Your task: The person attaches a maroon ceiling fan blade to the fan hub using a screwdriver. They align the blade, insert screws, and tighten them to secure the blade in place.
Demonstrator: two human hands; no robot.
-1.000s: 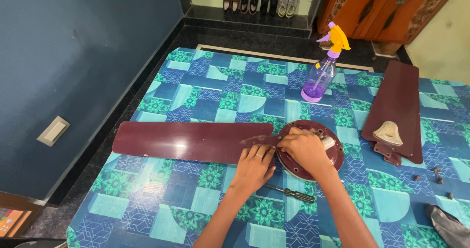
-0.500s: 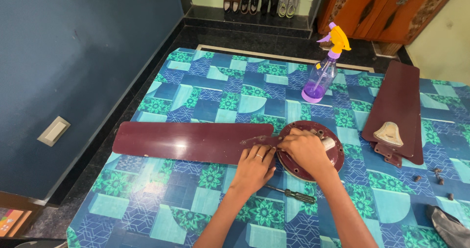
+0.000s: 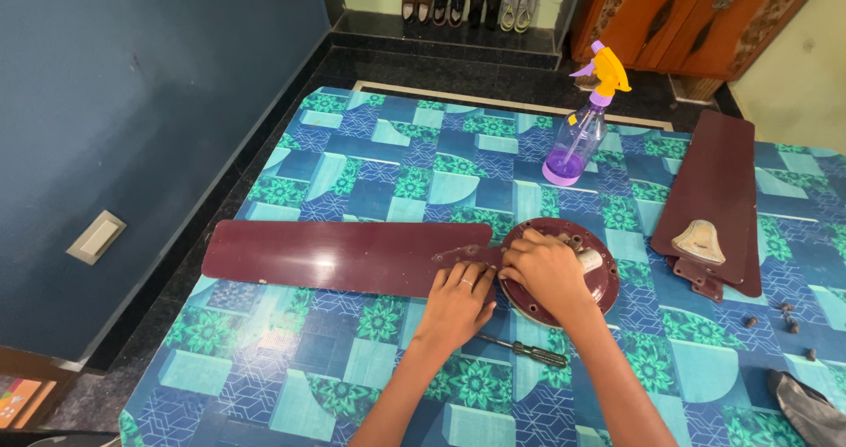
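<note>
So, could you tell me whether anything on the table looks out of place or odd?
A few small dark screws lie scattered loose near the table's right edge, apart from the round fan motor under the right hand. Two detached blades are stacked slightly askew beside them. Nothing looks spilled or broken.

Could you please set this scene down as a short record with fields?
Surface: patterned mat on the floor
Left hand: flat on the blade's bracket end
Right hand: on the fan motor
Blade: maroon, lying flat, meets the motor
Screwdriver: by the wrists, untouched
Spare blades: stacked on the right
Spray bottle: upright, behind the motor
Screws: loose, far right
</note>
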